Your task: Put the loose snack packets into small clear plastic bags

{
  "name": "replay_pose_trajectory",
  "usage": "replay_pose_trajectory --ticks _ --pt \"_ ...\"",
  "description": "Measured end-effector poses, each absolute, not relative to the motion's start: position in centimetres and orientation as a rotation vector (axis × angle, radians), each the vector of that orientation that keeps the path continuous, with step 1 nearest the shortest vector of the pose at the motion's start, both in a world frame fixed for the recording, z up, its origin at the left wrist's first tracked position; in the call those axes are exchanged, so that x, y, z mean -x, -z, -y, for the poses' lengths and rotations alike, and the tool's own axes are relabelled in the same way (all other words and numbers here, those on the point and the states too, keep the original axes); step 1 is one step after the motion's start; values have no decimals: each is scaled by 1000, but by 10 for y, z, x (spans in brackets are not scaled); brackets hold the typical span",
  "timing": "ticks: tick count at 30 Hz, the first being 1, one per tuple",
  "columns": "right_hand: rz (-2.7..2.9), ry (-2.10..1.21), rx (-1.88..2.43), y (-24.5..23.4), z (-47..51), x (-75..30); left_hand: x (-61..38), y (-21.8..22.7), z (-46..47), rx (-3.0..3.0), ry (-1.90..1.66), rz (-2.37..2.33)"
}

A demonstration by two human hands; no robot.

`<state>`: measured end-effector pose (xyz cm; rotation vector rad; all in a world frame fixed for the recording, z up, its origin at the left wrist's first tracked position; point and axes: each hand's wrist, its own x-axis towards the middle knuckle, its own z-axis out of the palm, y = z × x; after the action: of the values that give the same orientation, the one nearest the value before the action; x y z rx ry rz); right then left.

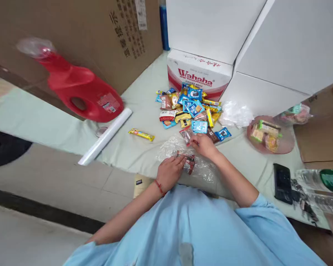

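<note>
My left hand (170, 172) lies with outstretched fingers over small red-and-brown snack packets (190, 164) on a clear plastic bag (207, 171); its thumb is hidden. Closed at the fingertips, my right hand (204, 145) pinches the lower edge of a brown-and-red snack packet (185, 133). Right above that hand is a light-blue snack packet (199, 126), at the front of a heap of blue, yellow and red packets (183, 117). A dark-blue packet (223, 133) lies to the right, and a long yellow packet (141, 134) sits apart on the left.
A red detergent bottle (86, 90) and a white roll (107, 137) are at the left. Behind the heap stands a Wahaha carton (199, 61). Crumpled clear plastic (235, 113), a pink dish (290, 142) of snacks, a phone (282, 184), keys (305, 203) and bottles (331, 180) lie right.
</note>
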<state>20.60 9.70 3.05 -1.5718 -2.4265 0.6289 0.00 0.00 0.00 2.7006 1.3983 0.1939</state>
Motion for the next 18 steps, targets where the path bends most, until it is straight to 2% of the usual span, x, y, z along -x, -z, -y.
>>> replay_pose_trajectory --ticks 7,11,16,18 --pt "2594 -419 1440 -52 -36 -191 2 4 0 -2633 -313 -1440" --pt "2686 -392 1365 -29 -3 -181 5 16 0 -2547 -507 -1440" --pt "2561 -443 1335 11 10 -176 21 27 -4 -2240 -988 -1184" --pt "2537 -494 1334 15 11 -176 32 28 -7 -2037 -1113 -1241"
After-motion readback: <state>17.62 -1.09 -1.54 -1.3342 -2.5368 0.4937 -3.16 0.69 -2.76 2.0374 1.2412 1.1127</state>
